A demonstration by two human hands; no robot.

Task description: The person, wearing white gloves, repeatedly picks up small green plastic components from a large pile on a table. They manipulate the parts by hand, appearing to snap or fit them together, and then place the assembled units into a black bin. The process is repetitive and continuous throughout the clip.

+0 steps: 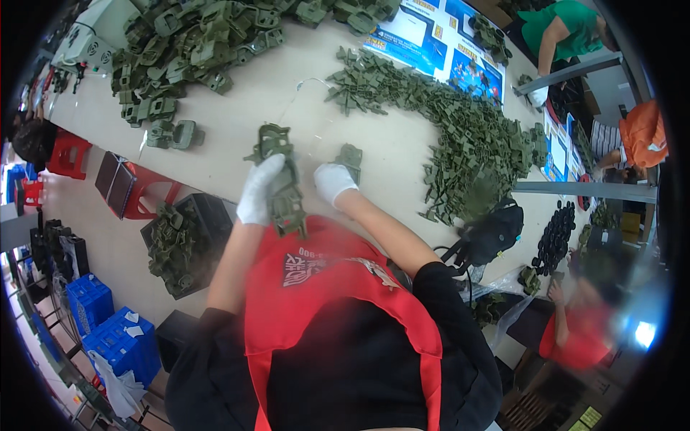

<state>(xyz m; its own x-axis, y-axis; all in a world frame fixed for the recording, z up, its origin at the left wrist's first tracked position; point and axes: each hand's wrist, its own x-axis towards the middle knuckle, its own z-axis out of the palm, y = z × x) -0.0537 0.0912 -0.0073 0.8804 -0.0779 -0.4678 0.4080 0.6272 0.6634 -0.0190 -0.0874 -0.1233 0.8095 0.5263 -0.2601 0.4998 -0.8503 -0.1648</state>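
The left hand (260, 192) is clamping its fingers on a long green part (287, 195) over the near edge of the table (237, 108), its long axis running away from the red apron (323, 248). The right hand (334, 183) is meeting a smaller green piece (351, 156) just beyond; whether its fingers are gripping, one cannot tell. Leftward, a black bin (213, 219) is holding green mouldings (171, 248).

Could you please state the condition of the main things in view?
White-gloved left hand, gripping.
Long green plastic part, held.
White-gloved right hand, curled; grip unclear.
Blocky green plastic part, beside right hand.
Small green plastic pieces, heaped loose.
Black open box, filled with green parts.
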